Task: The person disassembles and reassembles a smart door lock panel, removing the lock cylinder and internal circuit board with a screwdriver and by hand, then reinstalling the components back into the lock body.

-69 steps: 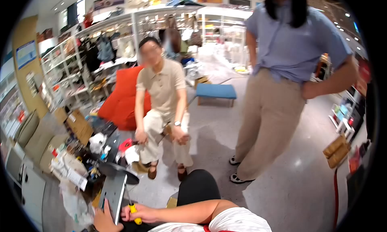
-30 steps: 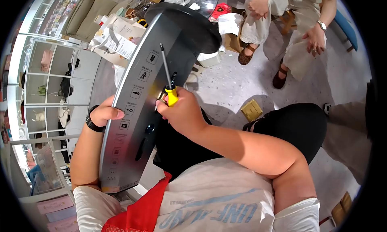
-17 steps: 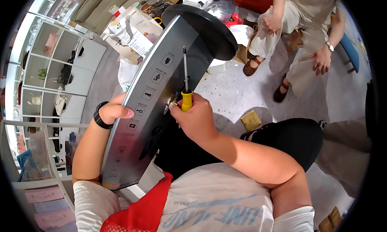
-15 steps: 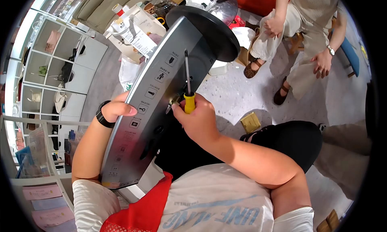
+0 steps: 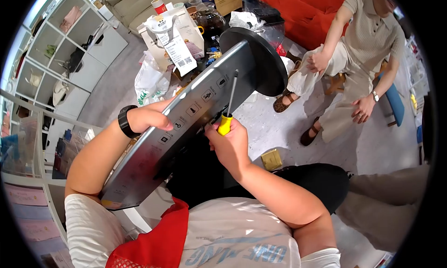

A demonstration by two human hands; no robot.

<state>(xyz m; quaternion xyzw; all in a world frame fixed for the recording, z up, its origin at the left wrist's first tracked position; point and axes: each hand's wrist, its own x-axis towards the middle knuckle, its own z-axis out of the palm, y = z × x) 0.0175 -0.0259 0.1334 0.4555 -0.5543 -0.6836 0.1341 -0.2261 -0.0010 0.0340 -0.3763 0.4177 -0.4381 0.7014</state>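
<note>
A long grey panel [image 5: 212, 88] with a row of printed icons lies tilted across my lap. A round black base [image 5: 275, 65] is at its far end. My left hand [image 5: 151, 120] is closed on the panel's left edge, thumb on the icon side. My right hand [image 5: 233, 144] is wrapped around the yellow handle of a screwdriver [image 5: 225, 124], whose shaft points up and away along the panel. The thumb and forefinger of that hand are pinched close to the panel's surface; whether anything small is between them is hidden.
A paper bag [image 5: 186, 30] with a receipt, a glass teapot [image 5: 210, 18] and a plastic bag [image 5: 151, 79] stand beyond the panel. Another person [image 5: 358, 49] sits at the right. A gold box [image 5: 271, 159] lies on the floor. White shelves [image 5: 100, 58] line the left.
The panel now shows more edge-on, its base further right in view. My right hand keeps the screwdriver, and the brass-coloured piece seen at its fingertips is now hidden. The view has shifted.
</note>
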